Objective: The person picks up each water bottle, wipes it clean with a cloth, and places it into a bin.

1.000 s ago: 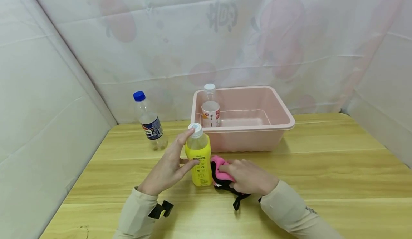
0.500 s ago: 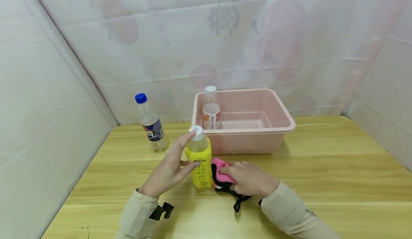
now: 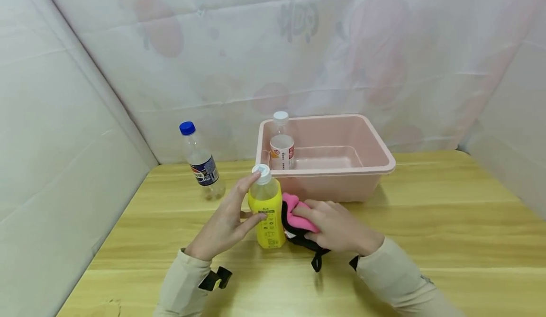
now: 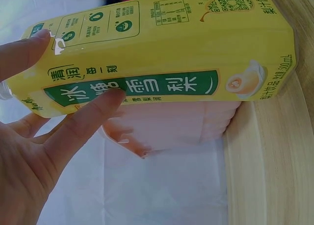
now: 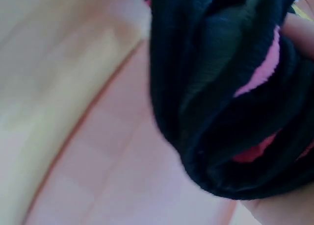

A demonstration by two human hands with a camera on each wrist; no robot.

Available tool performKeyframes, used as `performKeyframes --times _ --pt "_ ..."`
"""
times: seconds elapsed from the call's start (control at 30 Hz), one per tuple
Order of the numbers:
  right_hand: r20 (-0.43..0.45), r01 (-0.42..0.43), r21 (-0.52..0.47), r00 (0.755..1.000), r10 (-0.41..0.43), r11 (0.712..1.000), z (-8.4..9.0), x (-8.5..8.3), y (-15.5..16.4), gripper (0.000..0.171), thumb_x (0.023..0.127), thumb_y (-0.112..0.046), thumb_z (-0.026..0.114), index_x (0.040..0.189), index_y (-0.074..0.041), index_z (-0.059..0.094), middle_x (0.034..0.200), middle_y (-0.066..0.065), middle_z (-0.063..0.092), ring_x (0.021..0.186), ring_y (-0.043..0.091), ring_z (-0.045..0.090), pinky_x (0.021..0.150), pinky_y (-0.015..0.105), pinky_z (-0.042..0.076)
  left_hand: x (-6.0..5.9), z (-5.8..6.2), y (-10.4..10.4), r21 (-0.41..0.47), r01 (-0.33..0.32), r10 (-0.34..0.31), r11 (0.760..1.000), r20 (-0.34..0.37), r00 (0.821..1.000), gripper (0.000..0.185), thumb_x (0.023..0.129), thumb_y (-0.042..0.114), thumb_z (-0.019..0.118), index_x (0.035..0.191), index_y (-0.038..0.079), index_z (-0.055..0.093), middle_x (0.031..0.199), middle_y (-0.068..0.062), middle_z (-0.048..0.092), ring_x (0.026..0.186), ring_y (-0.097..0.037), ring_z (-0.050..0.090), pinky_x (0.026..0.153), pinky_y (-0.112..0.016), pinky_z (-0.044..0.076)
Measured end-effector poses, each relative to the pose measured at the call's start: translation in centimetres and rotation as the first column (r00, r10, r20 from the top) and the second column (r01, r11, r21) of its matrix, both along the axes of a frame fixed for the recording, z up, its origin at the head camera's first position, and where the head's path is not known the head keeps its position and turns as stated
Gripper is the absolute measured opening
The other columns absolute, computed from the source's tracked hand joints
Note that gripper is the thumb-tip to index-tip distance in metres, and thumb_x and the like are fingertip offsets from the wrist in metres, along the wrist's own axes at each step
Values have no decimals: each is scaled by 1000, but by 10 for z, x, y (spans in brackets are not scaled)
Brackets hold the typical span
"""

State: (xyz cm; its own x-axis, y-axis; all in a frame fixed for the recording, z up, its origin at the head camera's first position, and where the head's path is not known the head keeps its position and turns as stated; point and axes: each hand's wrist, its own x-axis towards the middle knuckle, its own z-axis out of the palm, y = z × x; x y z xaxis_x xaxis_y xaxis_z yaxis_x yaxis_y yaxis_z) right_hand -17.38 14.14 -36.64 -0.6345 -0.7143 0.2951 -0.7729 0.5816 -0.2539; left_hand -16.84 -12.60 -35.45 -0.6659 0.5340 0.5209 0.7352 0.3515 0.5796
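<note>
A drink bottle with a yellow label and white cap stands upright on the table, in front of the pink basin. My left hand holds it from the left, one finger at the cap and another digit on the label. The left wrist view shows the bottle sideways, with fingers of the left hand over its label. Against the bottle's right side, my right hand grips a bunched pink cloth with black edging and a hanging loop. Black folds of the cloth fill much of the right wrist view.
The pink basin stands behind the hands, with a clear white-capped bottle at its left end. A cola bottle with a blue cap stands at the back left. White fabric walls enclose the wooden table.
My right hand and the cloth have moved up along the bottle's side, and the loop now hangs free. My left hand and the bottle stay nearly in place.
</note>
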Motion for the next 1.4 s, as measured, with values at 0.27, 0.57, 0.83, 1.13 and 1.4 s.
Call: performKeyframes --times 0.27,0.57,0.83,1.13,1.4 --pt "-256 -128 -385 966 27 914 14 0 -5 51 75 7 82 122 1 64 112 15 65 85 23 65 74 41 62 0 1 -2 17 13 -13 1000 8 1000 89 87 -13 71 157 13 21 152 -24 35 127 -42 50 75 -25 61" --pt "-272 -166 -437 961 46 884 17 1 -10 51 75 10 80 123 0 63 116 16 63 87 23 65 76 43 62 0 2 -2 24 14 -14 1000 0 1000 91 87 -13 71 157 13 21 154 -24 34 127 -42 50 74 -26 61" --pt "-122 -62 -297 992 27 953 12 2 -4 42 78 6 79 117 -3 65 102 5 62 79 15 58 69 32 58 -2 4 0 26 15 -15 1000 16 1000 90 88 -12 71 157 13 20 154 -25 34 128 -43 49 75 -27 61" --pt "180 -7 65 984 -5 998 -13 -1 -6 29 79 1 78 102 -10 66 87 -3 56 68 9 49 60 26 47 0 1 1 26 12 -13 1000 25 1000 91 86 -13 73 157 13 21 153 -24 34 129 -44 48 73 -26 61" --pt "210 3 102 977 -24 995 -17 -2 -7 32 77 3 80 102 -11 67 86 -3 58 67 9 49 60 27 46 0 0 1 24 9 -10 1000 16 1000 91 86 -13 72 157 12 21 153 -25 35 129 -44 49 73 -25 61"
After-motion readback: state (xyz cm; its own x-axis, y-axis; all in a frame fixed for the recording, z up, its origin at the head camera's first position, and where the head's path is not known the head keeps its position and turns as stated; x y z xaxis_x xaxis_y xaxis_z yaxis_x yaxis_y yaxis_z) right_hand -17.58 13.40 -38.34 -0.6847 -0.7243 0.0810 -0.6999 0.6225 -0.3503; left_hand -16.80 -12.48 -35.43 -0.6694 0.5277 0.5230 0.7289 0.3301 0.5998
